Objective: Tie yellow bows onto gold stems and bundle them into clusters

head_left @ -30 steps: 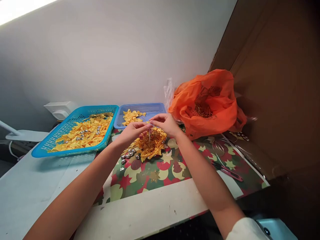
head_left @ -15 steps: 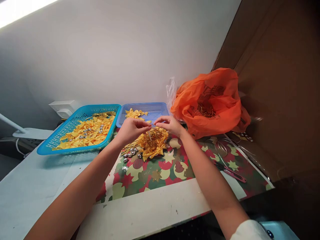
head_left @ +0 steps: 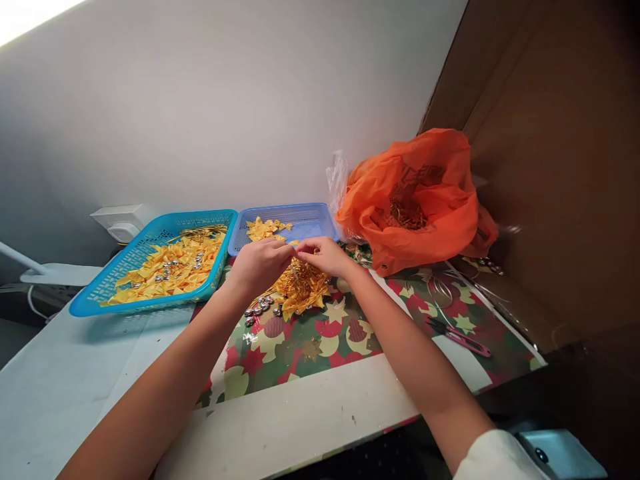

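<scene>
My left hand [head_left: 263, 265] and my right hand [head_left: 324, 256] meet at the fingertips above a pile of yellow ribbon bows and gold tinsel strands [head_left: 303, 288]. Both hands are closed in a pinch. What they pinch is too small and too covered by the fingers to make out. Several small silver bells [head_left: 259, 308] lie on the patterned sheet [head_left: 310, 347] just left of the pile. Behind my hands, a blue-violet basket [head_left: 313, 212] holds some yellow bows [head_left: 267, 229].
A teal basket [head_left: 150, 233] of yellow bows, gold ties and silver bells stands left. At right sits an orange plastic bag [head_left: 415, 193] with gold strands inside. Pink-handled snips [head_left: 463, 339] and looped wire [head_left: 440, 293] lie near the cardboard wall [head_left: 550, 180].
My hands have drawn together until their fingertips meet, and the left hand has turned over with its back more to the camera. The view has shifted slightly.
</scene>
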The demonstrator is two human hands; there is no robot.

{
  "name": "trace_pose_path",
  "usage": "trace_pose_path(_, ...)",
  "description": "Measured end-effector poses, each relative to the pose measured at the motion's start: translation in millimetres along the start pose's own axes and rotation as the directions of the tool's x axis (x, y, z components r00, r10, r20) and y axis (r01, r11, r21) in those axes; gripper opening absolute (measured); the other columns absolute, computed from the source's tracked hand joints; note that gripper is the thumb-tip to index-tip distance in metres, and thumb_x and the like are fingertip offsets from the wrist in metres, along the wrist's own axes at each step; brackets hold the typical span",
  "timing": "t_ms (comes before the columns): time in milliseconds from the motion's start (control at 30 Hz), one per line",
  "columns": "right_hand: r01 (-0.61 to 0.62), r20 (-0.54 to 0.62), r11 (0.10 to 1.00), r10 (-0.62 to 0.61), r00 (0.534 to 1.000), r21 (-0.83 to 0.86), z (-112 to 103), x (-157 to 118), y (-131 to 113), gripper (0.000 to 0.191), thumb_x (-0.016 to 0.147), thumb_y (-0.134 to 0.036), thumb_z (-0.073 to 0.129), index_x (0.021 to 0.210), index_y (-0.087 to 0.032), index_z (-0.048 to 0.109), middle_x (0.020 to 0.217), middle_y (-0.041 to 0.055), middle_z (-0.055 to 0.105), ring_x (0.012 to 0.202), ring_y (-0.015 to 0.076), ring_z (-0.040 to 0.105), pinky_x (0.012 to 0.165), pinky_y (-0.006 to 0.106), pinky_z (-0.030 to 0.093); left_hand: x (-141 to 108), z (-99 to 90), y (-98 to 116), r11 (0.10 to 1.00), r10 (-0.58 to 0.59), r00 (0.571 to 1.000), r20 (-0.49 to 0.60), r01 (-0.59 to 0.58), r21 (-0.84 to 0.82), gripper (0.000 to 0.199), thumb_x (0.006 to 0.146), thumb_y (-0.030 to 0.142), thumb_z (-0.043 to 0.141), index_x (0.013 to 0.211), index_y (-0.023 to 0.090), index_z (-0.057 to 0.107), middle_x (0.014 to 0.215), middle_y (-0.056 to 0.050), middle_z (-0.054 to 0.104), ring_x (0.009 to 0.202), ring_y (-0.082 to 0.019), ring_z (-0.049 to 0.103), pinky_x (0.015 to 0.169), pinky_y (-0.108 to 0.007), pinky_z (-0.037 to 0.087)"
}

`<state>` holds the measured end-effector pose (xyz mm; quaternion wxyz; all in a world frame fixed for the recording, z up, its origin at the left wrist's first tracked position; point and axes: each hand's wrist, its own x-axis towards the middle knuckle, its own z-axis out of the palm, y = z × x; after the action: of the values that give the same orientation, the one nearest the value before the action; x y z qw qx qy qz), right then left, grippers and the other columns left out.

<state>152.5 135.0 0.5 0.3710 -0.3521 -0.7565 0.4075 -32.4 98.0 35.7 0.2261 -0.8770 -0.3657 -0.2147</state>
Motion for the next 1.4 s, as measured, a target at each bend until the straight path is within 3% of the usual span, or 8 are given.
trace_pose_path(200, -0.045, -0.1, 0.999, 0.045, 0.994, 0.001, 7, 1, 1, 0.02, 0.08, -0.031, 0.068, 0.09, -0.014, 0.074, 0.063, -0.0002, 0.067, 0.06, 0.0117, 0.058, 0.06, 0.023, 0.041, -3, 4.7, -1, 0.996, 0.063, 0.994, -0.084, -0.068, -0.065, 0.026, 0.092, 0.019, 0.048, 0.078, 0.019, 0.07, 0.073, -0.005, 0.073, 0.065, -0.017, 0.065, 0.056, -0.027, 0.047)
trace_pose_path(433, -0.097, -0.29, 0.974, 0.034, 0.956, -0.204, 11, 0, -5, 0.014, 0.079, -0.027, 0.068, 0.085, -0.018, 0.076, 0.06, 0.0004, 0.066, 0.062, 0.0144, 0.059, 0.063, 0.025, 0.041, -5, 11.5, -3, 0.965, -0.087, 0.994, -0.07, 0.067, -0.252, 0.027, 0.091, 0.028, 0.05, 0.072, 0.024, 0.069, 0.07, -0.004, 0.071, 0.066, -0.017, 0.062, 0.062, -0.027, 0.05)
trace_pose_path(567, -0.07, -0.189, 0.965, 0.022, 0.982, -0.254, 10, 1, -9, 0.016, 0.082, -0.025, 0.062, 0.086, -0.018, 0.075, 0.063, -0.001, 0.065, 0.064, 0.0127, 0.055, 0.067, 0.025, 0.039, -7, 13.2, -4, 0.956, -0.107, 0.991, -0.079, 0.081, -0.282, 0.025, 0.091, 0.03, 0.052, 0.074, 0.025, 0.07, 0.072, -0.004, 0.071, 0.069, -0.017, 0.063, 0.065, -0.027, 0.052)
trace_pose_path(800, -0.072, 0.11, 0.979, 0.052, 0.993, 0.191, -1, 5, -2, 0.018, 0.081, -0.024, 0.055, 0.068, -0.015, 0.064, 0.071, -0.0012, 0.064, 0.071, 0.0122, 0.053, 0.071, 0.025, 0.04, -9, 11.7, -9, 0.989, -0.006, 0.991, -0.134, -0.013, -0.145, 0.026, 0.093, 0.028, 0.052, 0.075, 0.024, 0.07, 0.08, -0.002, 0.077, 0.071, -0.016, 0.067, 0.067, -0.027, 0.053)
trace_pose_path(900, -0.077, 0.111, 0.971, 0.052, 0.992, 0.227, -1, 8, 0, 0.027, 0.085, -0.022, 0.045, 0.062, -0.016, 0.059, 0.068, -0.0013, 0.061, 0.069, 0.0118, 0.051, 0.072, 0.025, 0.04, -10, 11.9, -11, 0.989, 0.065, 0.982, -0.177, -0.087, -0.119, 0.023, 0.093, 0.024, 0.052, 0.079, 0.024, 0.071, 0.084, -0.001, 0.078, 0.071, -0.016, 0.069, 0.067, -0.028, 0.053)
trace_pose_path(1033, -0.088, 0.105, 0.97, 0.066, 0.992, 0.224, 0, 7, -1, 0.014, 0.082, -0.025, 0.06, 0.072, -0.015, 0.062, 0.071, -0.001, 0.064, 0.07, 0.012, 0.055, 0.072, 0.025, 0.042, -11, 12.2, -12, 0.984, 0.065, 0.986, -0.153, -0.089, -0.153, 0.022, 0.092, 0.024, 0.052, 0.081, 0.025, 0.071, 0.089, -0.002, 0.079, 0.071, -0.016, 0.07, 0.067, -0.029, 0.054)
trace_pose_path(1233, -0.04, -0.049, 0.999, 0.039, 0.998, -0.015, 2, 1, -4, 0.008, 0.081, -0.022, 0.065, 0.083, -0.015, 0.069, 0.068, 0.0001, 0.068, 0.064, 0.0121, 0.059, 0.067, 0.025, 0.042, -11, 11.9, -13, 0.983, 0.072, 0.987, -0.142, -0.095, -0.158, 0.021, 0.093, 0.026, 0.053, 0.081, 0.024, 0.071, 0.088, -0.002, 0.079, 0.073, -0.016, 0.07, 0.069, -0.029, 0.054)
trace_pose_path(1400, -0.043, -0.025, 0.996, 0.041, 0.999, -0.084, 3, 1, -4, 0.012, 0.084, -0.023, 0.057, 0.085, -0.017, 0.068, 0.067, -0.0033, 0.063, 0.064, 0.0113, 0.053, 0.065, 0.024, 0.037, -12, 13.4, -15, 0.979, 0.091, 0.989, -0.116, -0.11, -0.173, 0.022, 0.093, 0.026, 0.051, 0.087, 0.025, 0.072, 0.09, -0.002, 0.079, 0.072, -0.016, 0.069, 0.069, -0.029, 0.053)
